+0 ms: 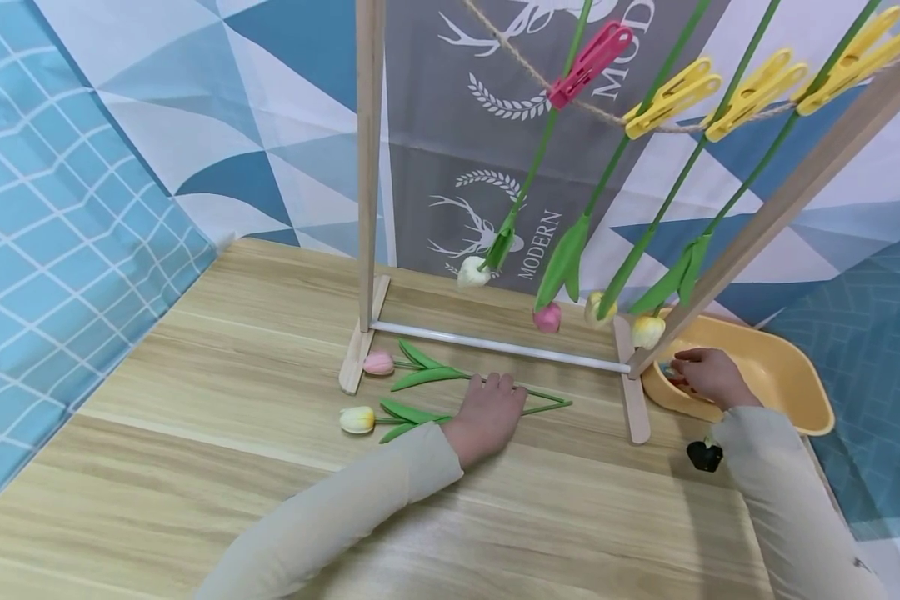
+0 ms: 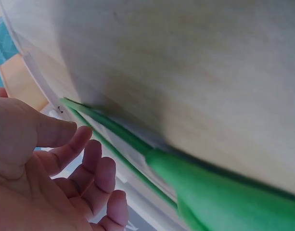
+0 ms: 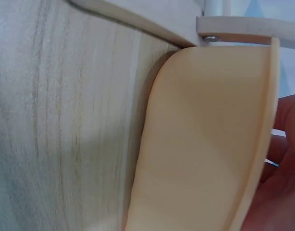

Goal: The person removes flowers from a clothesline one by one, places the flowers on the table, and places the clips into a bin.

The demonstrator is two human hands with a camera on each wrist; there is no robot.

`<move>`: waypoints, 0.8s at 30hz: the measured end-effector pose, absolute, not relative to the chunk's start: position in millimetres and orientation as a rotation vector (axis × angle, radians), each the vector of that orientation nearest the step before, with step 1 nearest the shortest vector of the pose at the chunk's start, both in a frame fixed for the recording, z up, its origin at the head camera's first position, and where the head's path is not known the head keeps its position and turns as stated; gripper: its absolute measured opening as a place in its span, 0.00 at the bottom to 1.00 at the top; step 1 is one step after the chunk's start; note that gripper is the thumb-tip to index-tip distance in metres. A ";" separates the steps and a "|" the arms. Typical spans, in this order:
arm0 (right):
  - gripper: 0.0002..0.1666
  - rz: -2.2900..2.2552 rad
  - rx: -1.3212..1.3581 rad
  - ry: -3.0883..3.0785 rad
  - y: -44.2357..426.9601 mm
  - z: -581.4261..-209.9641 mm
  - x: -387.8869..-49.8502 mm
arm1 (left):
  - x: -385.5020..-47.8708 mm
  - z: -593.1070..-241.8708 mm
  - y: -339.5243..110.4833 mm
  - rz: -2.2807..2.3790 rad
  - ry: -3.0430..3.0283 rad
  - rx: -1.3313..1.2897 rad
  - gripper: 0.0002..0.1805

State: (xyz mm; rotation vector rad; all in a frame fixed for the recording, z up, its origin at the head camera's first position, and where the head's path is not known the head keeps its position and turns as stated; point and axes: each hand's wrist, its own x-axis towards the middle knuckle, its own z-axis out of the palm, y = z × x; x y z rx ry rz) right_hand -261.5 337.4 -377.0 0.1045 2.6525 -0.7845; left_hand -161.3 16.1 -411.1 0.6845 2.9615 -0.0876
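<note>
My left hand (image 1: 489,417) is over the stems of two artificial tulips lying on the table. One is a pink tulip (image 1: 379,362), the other a yellow-and-white tulip (image 1: 357,419). In the left wrist view the fingers (image 2: 105,175) bend loosely beside the green stems (image 2: 119,132), with nothing between them and the thumb. My right hand (image 1: 712,377) reaches inside a light orange basin (image 1: 783,375). Small blue and reddish items (image 1: 672,373) show by its fingertips; their kind is unclear. The basin's wall (image 3: 205,134) hides most of the fingers in the right wrist view.
A wooden frame (image 1: 370,167) with a white crossbar (image 1: 495,346) stands behind the left hand. Along its rope (image 1: 506,46), a red clothespin (image 1: 591,64) and several yellow clothespins (image 1: 671,97) hold tulips head down. A dark object (image 1: 704,456) appears beside the right sleeve.
</note>
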 end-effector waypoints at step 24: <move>0.39 -0.983 0.123 2.863 293.3 -333.0 -212.5 | -153.1 -391.5 -19.9 0.008 3.061 0.725 0.18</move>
